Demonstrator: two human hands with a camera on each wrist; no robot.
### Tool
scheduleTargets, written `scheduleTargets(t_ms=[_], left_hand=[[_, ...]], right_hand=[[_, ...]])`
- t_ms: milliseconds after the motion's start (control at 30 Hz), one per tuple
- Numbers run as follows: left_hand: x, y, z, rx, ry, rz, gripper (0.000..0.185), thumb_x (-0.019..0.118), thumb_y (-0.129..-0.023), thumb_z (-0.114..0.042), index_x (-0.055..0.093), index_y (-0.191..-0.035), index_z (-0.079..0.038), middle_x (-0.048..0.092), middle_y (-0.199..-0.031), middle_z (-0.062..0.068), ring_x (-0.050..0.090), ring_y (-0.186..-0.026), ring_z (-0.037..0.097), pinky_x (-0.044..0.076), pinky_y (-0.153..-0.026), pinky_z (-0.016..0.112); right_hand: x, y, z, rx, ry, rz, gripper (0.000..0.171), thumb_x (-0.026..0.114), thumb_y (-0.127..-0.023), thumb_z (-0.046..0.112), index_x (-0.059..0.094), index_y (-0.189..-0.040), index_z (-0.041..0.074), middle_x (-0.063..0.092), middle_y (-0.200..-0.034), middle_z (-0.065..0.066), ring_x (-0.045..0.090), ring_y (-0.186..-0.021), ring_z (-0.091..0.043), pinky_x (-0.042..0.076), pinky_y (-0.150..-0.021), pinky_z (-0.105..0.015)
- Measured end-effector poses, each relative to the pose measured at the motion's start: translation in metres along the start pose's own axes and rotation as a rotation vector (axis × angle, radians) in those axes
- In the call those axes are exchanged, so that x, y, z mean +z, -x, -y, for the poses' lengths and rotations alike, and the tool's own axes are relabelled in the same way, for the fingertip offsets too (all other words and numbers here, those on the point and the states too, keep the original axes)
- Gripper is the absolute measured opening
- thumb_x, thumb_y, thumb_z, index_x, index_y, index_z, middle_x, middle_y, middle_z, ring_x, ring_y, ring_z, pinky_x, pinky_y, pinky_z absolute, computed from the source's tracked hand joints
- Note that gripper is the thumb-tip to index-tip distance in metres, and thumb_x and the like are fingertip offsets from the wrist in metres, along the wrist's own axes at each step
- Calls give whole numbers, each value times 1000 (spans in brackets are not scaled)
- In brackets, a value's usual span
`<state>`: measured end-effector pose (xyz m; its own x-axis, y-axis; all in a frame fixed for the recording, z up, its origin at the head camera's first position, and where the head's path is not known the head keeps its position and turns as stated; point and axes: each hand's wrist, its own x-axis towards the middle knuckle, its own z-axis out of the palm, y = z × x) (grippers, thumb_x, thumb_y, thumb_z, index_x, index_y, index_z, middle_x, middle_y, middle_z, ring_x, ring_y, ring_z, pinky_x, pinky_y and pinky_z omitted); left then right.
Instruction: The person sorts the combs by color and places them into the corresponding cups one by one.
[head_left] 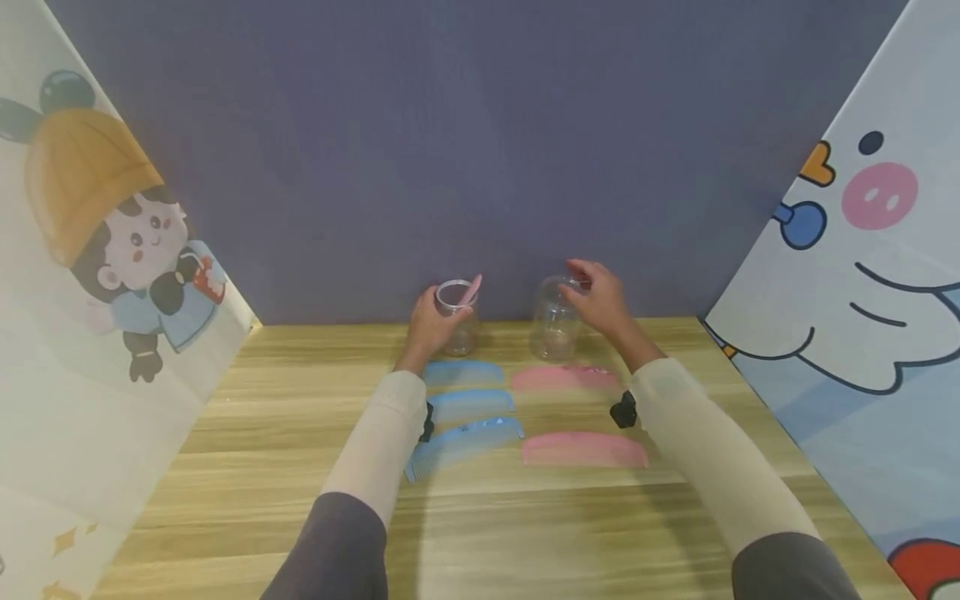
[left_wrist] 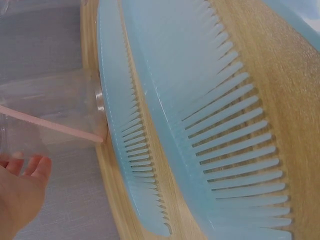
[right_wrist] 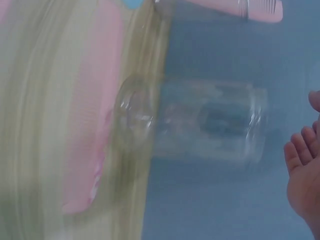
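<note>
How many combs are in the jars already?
Done: one pink comb stands in the left jar, which the left hand holds. In hand: the right hand is at the right jar. Left: three blue combs and two pink combs lie on the table.

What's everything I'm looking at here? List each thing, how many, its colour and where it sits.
Blue combs: three, light blue, stacked in a column on the table's left half.
Pink combs on the table: two, pink, on the right half.
Pink comb in jar: one, standing in the left jar.
Left jar: one, clear, by the back wall.
Right jar: one, clear, by the back wall.
Table: one, light wood.
Cartoon panels: two, either side.
Left hand: holds the left jar.
Right hand: at the right jar's rim.
</note>
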<state>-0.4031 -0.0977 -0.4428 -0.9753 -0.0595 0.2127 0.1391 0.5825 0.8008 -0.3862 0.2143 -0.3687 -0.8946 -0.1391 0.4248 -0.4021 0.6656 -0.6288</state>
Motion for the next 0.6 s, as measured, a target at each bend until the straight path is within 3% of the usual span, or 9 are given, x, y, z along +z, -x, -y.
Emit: scheduleTargets(t_ms=[267,600], left_hand=[[1,-1,2,4,3,-3,88,76,-87,-49,38,-152,-4,48,-152,18,47,-141,35,39,-120,50],[1,0,2,3,12,-1,89,76,-87,-50,37,-153,-4,48,-152,19,47,-140,36,40,-119,51]], right_hand=[[-16,19,-35,24,60,-2,52,69,-95,16,55,-140,-6,59,-131,-28,58,-120,-43,52,-103,-56],[-22,40,-65,116,141,200,64,64,-98,28,44,-150,-4,54,-144,-28,56,-126,-46,49,-104,-61]])
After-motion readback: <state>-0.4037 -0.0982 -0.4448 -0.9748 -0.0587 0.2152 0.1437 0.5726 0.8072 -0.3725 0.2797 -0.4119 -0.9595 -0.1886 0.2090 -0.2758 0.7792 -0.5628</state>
